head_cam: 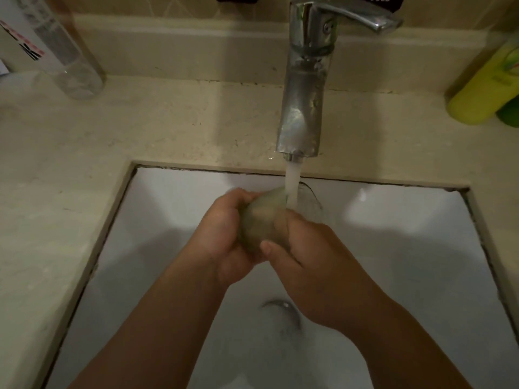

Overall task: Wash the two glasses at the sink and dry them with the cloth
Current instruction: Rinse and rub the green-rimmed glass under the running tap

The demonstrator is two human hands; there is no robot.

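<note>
A clear glass [262, 220] lies on its side between both hands over the white sink [174, 209], its open end under the running stream of water [292, 181]. My left hand [224, 242] grips the glass from the left with curled fingers. My right hand [309, 262] holds it from the right, the thumb laid across its side. A second tall clear glass [75, 66] stands upright on the counter at the back left. No cloth is in view.
The chrome tap [303, 108] stands behind the basin with its lever pointing right. A yellow-green bottle [483, 88] stands at the back right, a white bottle [16, 37] at the far left. The drain [283, 307] lies below my wrists. The beige counter [168, 122] surrounds the basin.
</note>
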